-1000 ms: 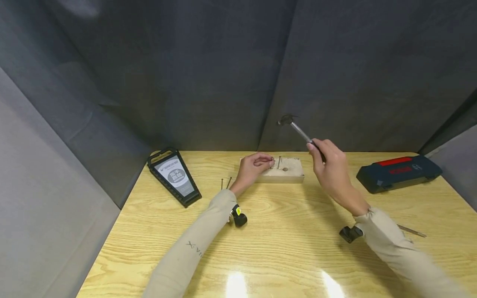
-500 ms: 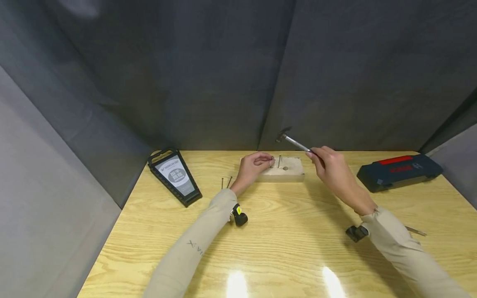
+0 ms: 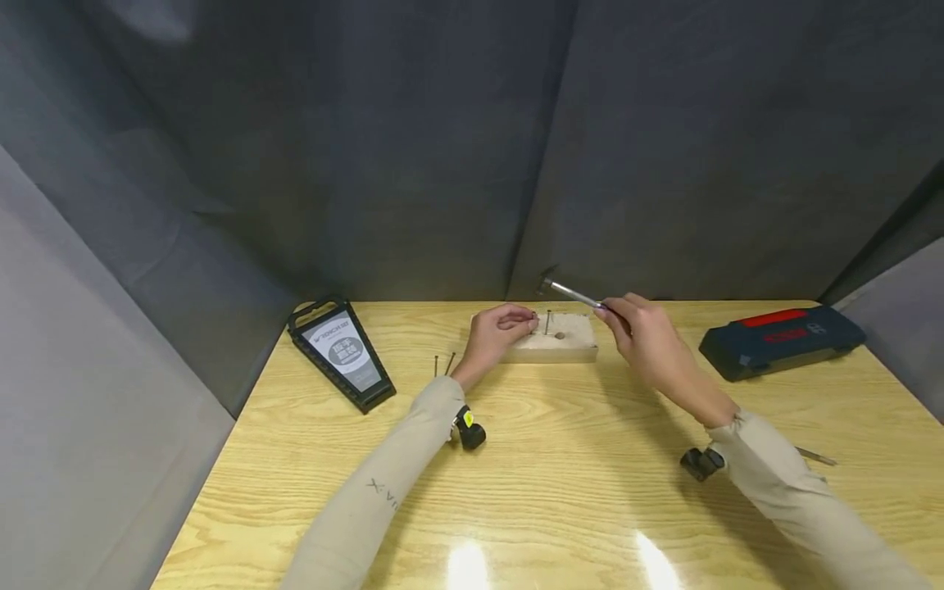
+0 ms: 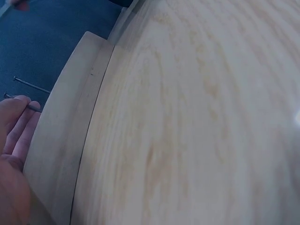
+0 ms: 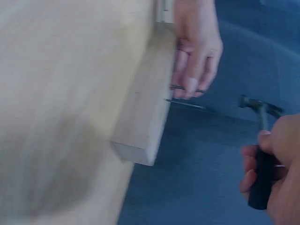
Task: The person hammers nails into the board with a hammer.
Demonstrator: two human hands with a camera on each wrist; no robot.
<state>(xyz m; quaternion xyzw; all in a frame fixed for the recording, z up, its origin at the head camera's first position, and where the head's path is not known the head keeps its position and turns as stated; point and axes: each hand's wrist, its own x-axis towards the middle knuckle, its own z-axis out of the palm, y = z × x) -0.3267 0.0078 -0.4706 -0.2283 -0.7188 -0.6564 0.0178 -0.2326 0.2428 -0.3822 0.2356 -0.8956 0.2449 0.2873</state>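
Note:
A pale wooden block (image 3: 553,355) lies near the table's back edge. My left hand (image 3: 490,340) rests at the block and pinches a nail (image 5: 200,91) between thumb and fingers, its point at the block's top. Just right of it a second nail (image 3: 548,322) stands upright in the block, seen also in the left wrist view. On the block's top is a dark round spot (image 3: 560,335). My right hand (image 3: 649,344) grips a claw hammer (image 3: 574,294) by its dark handle; in the head view the hammer's head appears above the block, apart from both nails.
Two more nails (image 3: 435,365) stand upright beside my left wrist. A black wrench rack (image 3: 342,352) with a label lies at the left, a dark blue case (image 3: 782,340) at the right. A thin metal tool (image 3: 816,456) is partly behind my right sleeve. Dark cloth (image 3: 406,164) hangs behind the table.
My right hand has brought the hammer lower, its head coming down and slightly left toward the nails. My left hand keeps its pinch on the nail.

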